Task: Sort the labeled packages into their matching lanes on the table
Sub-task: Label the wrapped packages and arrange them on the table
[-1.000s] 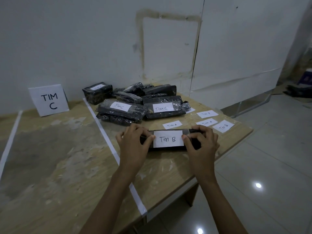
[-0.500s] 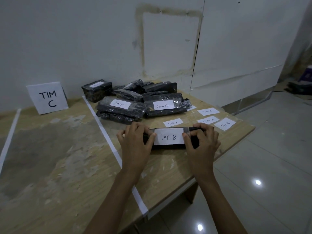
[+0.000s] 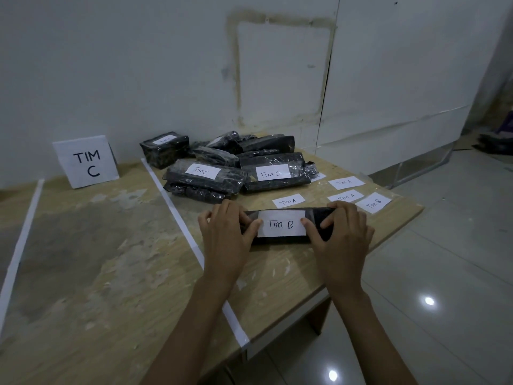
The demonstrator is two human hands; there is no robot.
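The package is lying flat between both hands on the table, near its front right corner and just right of a white tape line. The left hand is gripping its left end and the right hand its right end, fingers curling over the far edge and each thumb pressing at a side of the white label (handwritten "Tim B"). The package's long axis is running left to right, roughly parallel to the table's front edge, with the label facing up and reading upright to the wearer. Behind it, a pile of black wrapped packages is sitting near the wall, two of them showing "Tim C" labels. Loose paper slips reading "Tim A" and "Tim B" are lying just beyond and to the right of the held package. A "TIM C" sign is leaning against the wall, left of the tape line. The tabletop is showing worn, scuffed plywood; a glossy tiled floor is reflecting lights on the right.
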